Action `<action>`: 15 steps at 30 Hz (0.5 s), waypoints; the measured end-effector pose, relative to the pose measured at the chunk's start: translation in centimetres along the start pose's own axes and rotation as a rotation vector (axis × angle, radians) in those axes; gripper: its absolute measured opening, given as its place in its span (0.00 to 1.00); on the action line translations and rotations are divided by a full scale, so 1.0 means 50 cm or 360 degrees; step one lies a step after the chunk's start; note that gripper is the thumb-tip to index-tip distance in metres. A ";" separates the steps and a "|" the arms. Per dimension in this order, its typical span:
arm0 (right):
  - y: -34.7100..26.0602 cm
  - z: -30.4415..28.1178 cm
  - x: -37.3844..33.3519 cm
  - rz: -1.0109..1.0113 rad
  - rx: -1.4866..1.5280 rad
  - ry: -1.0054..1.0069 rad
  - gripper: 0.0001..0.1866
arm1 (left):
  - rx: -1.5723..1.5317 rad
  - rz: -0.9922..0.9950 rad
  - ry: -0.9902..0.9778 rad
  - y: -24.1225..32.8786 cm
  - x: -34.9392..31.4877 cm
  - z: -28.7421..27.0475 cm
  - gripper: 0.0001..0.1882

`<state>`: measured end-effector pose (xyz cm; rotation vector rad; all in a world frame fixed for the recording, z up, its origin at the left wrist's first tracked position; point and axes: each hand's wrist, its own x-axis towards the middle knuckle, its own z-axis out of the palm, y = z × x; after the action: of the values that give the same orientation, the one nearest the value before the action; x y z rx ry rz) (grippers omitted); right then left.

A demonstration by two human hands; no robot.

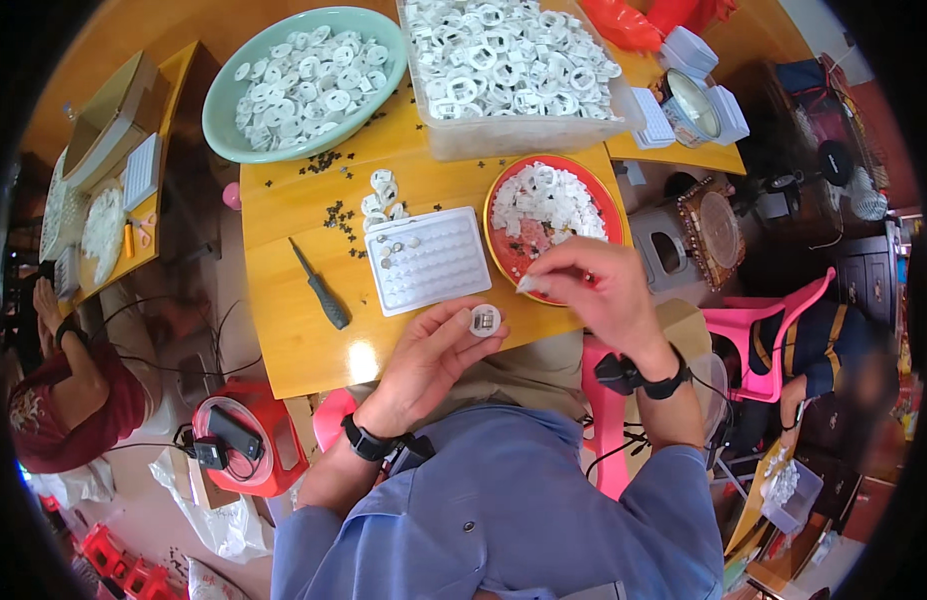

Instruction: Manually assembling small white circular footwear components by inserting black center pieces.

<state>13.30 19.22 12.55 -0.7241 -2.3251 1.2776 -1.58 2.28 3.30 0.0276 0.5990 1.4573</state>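
My left hand point(438, 355) is closed round a small round white plastic casing point(485, 320) with metal parts showing inside it. To its right, my right hand point(593, 290) pinches a small white plastic piece point(527, 284) over the near rim of a red plate point(615, 200). On that plate lies a heap of small white parts point(545, 200). A white tray with rows of pockets point(438, 265) rests just beyond my left hand, with several button cells point(387, 262) at its left side. Several white round casings point(381, 200) lie behind the tray.
A green basin point(215, 110) and a clear plastic bin point(523, 135), both heaped with white casings, stand at the far side. A screwdriver point(321, 285) lies on the left of the yellow table point(283, 350). Small black parts point(340, 220) are scattered about. Other people sit at left and right.
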 end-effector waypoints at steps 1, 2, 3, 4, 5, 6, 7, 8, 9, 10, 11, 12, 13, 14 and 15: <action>-0.009 0.016 0.000 -0.0013 0.0025 -0.0056 0.05 | 0.0007 0.0017 0.0011 0.002 0.000 0.003 0.16; -0.018 0.028 0.003 -0.0026 0.0052 -0.0117 0.06 | -0.0012 0.0043 0.0009 0.005 0.003 0.010 0.16; -0.017 0.039 0.004 -0.0041 0.0065 -0.0131 0.06 | -0.0032 0.0071 0.0007 0.007 0.005 0.016 0.16; -0.012 0.049 0.005 -0.0095 0.0091 -0.0144 0.06 | -0.0030 0.0092 0.0022 0.008 0.006 0.022 0.16; -0.006 0.055 0.006 -0.0148 0.0120 -0.0158 0.06 | -0.0035 0.0138 0.0061 0.007 0.006 0.027 0.16; -0.001 0.054 0.008 -0.0163 0.0135 -0.0176 0.06 | -0.0039 0.0185 0.0101 0.006 0.007 0.032 0.16; 0.004 0.053 0.011 -0.0113 0.0173 -0.0183 0.06 | -0.0036 0.0204 0.0119 0.006 0.012 0.036 0.16; 0.009 0.054 0.011 -0.0056 0.0215 -0.0182 0.06 | -0.0024 0.0234 0.0105 0.005 0.016 0.037 0.15; 0.018 0.055 0.012 -0.0080 0.0217 -0.0163 0.06 | -0.0010 0.0261 0.0089 0.005 0.019 0.038 0.15; 0.022 0.056 0.013 -0.0084 0.0240 -0.0164 0.06 | 0.0004 0.0264 0.0108 0.004 0.020 0.040 0.15; 0.027 0.055 0.016 -0.0043 0.0279 -0.0182 0.05 | 0.0013 0.0292 0.0108 0.005 0.025 0.042 0.15; 0.032 0.054 0.018 -0.0002 0.0318 -0.0196 0.05 | 0.0023 0.0316 0.0105 0.007 0.030 0.045 0.14; 0.042 0.055 0.020 -0.0051 0.0278 -0.0154 0.05 | 0.0044 0.0308 0.0115 0.009 0.034 0.049 0.14; 0.048 0.051 0.023 -0.0049 0.0298 -0.0140 0.05 | 0.0070 0.0313 0.0131 0.011 0.037 0.054 0.14; 0.054 0.047 0.025 -0.0058 0.0311 -0.0123 0.05 | 0.0096 0.0315 0.0145 0.013 0.040 0.058 0.14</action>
<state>11.67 19.65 9.14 -0.5754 -2.2209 1.5149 -1.03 5.22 5.30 0.0697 0.7306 1.6386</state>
